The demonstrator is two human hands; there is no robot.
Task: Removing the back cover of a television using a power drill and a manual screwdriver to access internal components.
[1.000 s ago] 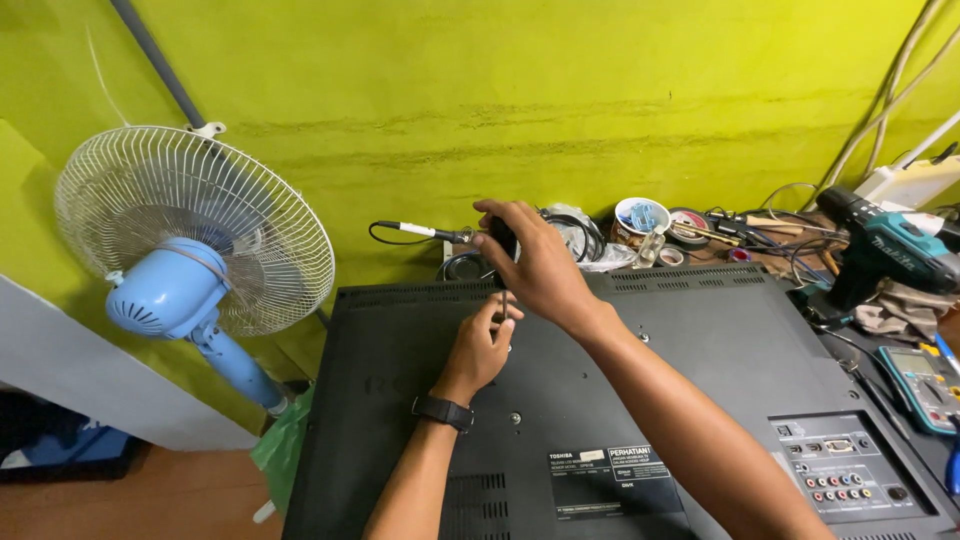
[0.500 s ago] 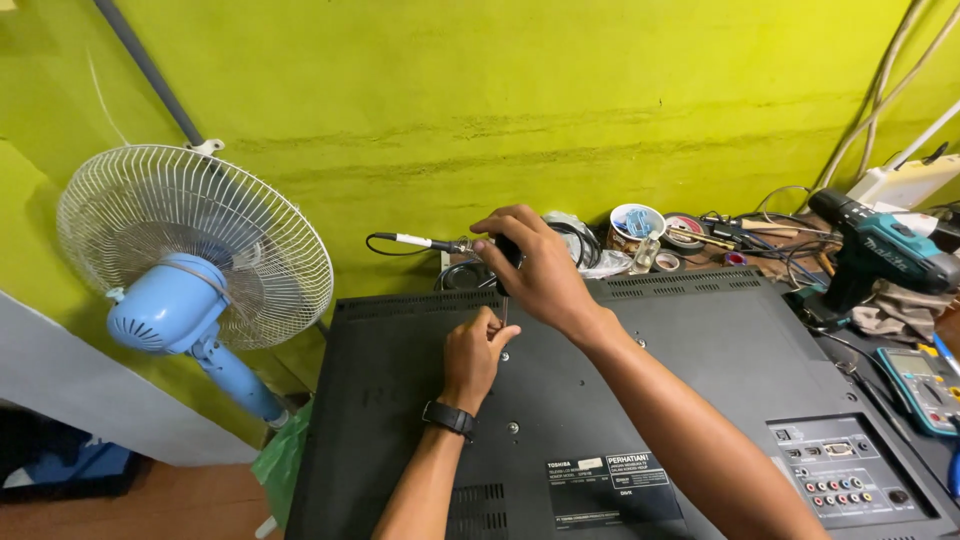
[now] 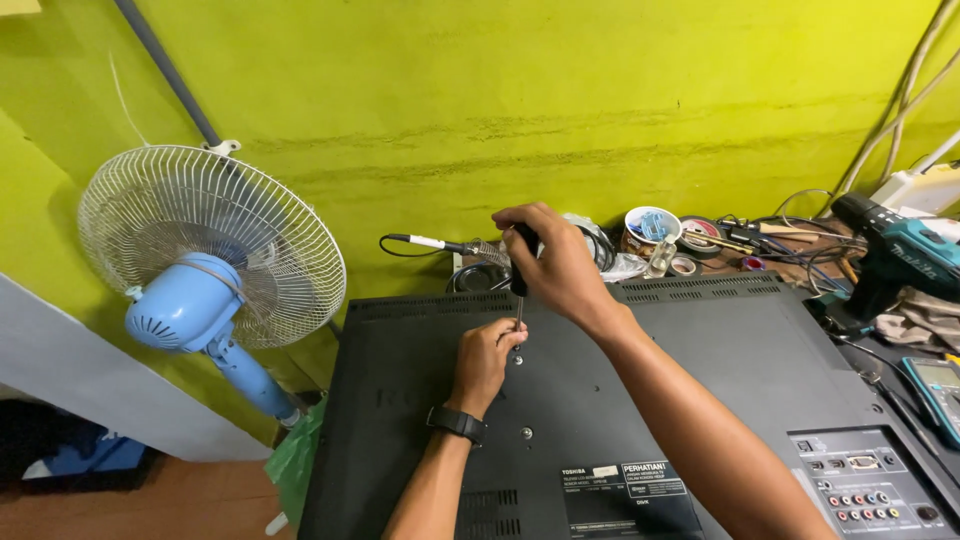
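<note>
A black TV (image 3: 700, 400) lies back-up on the desk (image 3: 900, 350), against a green wall (image 3: 500, 90). A blue fan (image 3: 210, 260) stands to its left; a teal drill (image 3: 900, 255) lies to its right. The right hand (image 3: 550, 262) grips a screwdriver (image 3: 520, 280) upright over the upper middle of the TV's back. The left hand (image 3: 485, 358), with a black watch (image 3: 456, 422) on its wrist, pinches the shaft near the tip.

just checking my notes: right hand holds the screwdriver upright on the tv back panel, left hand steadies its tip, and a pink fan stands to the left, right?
One detail is wrong: the fan is light blue with a white grille, not pink, as the head view shows. The rest holds: the right hand holds the screwdriver upright on the TV back panel, and the left hand steadies its tip.
</note>
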